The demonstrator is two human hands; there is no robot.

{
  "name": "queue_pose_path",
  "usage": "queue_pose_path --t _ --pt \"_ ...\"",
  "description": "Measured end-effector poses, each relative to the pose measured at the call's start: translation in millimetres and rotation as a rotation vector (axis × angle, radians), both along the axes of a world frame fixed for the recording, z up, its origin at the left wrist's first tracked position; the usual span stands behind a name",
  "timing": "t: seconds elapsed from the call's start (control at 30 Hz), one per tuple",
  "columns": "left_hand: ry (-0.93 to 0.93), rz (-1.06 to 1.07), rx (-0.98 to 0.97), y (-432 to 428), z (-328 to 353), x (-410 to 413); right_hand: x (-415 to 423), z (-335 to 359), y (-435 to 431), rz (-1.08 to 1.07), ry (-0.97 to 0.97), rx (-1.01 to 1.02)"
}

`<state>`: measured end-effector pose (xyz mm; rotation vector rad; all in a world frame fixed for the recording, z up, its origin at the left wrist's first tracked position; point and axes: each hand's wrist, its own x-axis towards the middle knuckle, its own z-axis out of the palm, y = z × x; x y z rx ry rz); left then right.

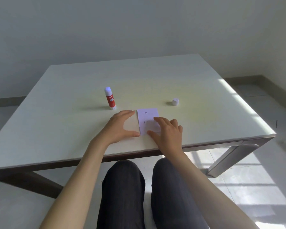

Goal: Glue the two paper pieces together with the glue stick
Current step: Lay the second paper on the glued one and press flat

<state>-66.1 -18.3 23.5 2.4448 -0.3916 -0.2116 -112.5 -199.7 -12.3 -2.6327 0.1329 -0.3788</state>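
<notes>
- Paper (147, 119) flat on bench (56, 129), centre frame.
- Left hand (120, 128) spread, fingertips against paper's left edge.
- Right hand (168, 131) pressing on paper, fingers loose, gripping nothing.
- Glue stick (110, 98) upright, uncapped, left of centre; cap (175, 101) apart, right of centre.

The glue stick (111, 100) is red with white lettering. The paper (147, 118) and cap (175, 101) are white. The counter (73, 96) is cream.

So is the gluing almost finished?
Nearly. The red glue stick stands uncapped, its white cap set aside, so gluing looks done. Now the left hand steadies the white paper while the right hand presses it. Left: recap.
</notes>
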Motion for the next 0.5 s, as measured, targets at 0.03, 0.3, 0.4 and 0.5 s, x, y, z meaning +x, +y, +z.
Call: queue_pose_path --t 0.03,0.3,0.4,0.5 --pt "-0.024 -0.035 0.032 -1.8 -3.0 -4.1 -1.5 -0.6 0.9 0.002 -0.009 -0.016" --pt "-0.205 -0.066 0.088 -11.0 -19.1 -16.8 -10.4 0.3 1.8 0.063 -0.054 -0.115" --pt "-0.209 -0.067 0.088 -11.2 -20.6 -15.3 -12.9 4.9 1.8 0.085 -0.12 -0.113" --pt "-0.235 -0.06 0.084 -10.1 -22.3 -14.1 -15.6 6.3 2.9 0.081 -0.234 -0.137"
